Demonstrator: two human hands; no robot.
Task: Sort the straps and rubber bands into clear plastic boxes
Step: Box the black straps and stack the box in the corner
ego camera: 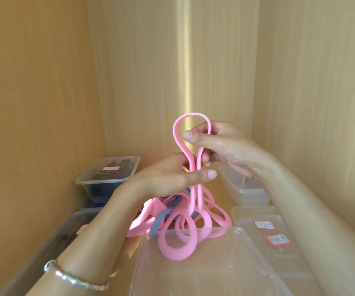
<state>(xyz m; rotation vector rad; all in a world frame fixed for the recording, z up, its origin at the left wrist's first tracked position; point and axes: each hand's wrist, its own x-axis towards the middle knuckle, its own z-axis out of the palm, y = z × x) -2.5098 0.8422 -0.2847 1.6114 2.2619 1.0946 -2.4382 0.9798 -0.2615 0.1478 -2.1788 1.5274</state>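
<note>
Separation of one pink strap (179, 133) from the mixed pile (217, 216).
Left hand (172, 176) fingers are clamped on both runs of the strap above the pile; right hand (223, 146) fingers pinch the raised loop at 12 o'clock. The strap's lower end lies tangled among pink and blue straps (159, 223) on the worktop. The next move probably requires a steady upward draw, then placement in a clear box (247, 195) at 3 o'clock.

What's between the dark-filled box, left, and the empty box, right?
Head view: pink-and-blue strap pile; left hand and right hand hold one pink strap above it.
</note>
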